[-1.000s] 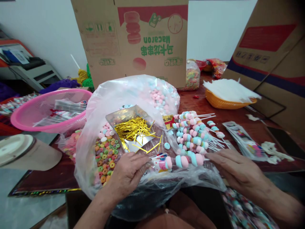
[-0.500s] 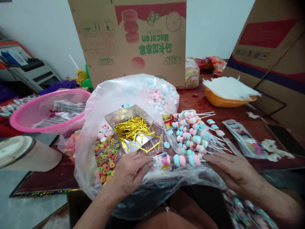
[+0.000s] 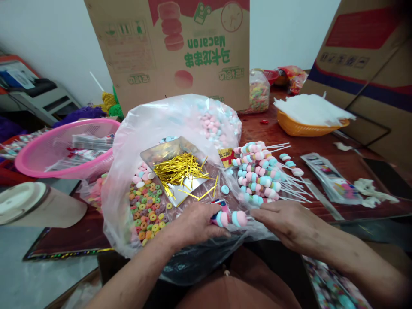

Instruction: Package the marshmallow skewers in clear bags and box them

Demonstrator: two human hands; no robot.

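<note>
Basically, everything hangs on one line: the marshmallow stick [image 3: 239, 219] lies between the two hands, its long axis running crosswise from left to right, close to level. Take the shiny box [image 3: 161, 152] that holds the gold ties [image 3: 182, 169] as the landmark. The marshmallow stick is on the box's near side, towards the person, and off to its right.

The left hand [image 3: 196, 221], straight in front of the box, grasps a printed wrapper [image 3: 222, 205] with the left part of the marshmallow stick, thumb below and fingers above, so the far left end is hidden. The right hand [image 3: 289, 225], farther right of the box, comes at the other end with fingers held together, tips at the bare white end of the stick. Whether they pinch it or merely touch it, I cannot tell. Of the two, the left hand is nearer the box and covers more of the marshmallow stick; the right hand seems placed along the same axis, which I judge to be the relation that counts.

Right of the box, a pile of finished sticks [image 3: 257, 176] lies with white ends pointing right, and farther right on the bench [image 3: 309, 146] is a stack of flat packets [image 3: 333, 178].
</note>
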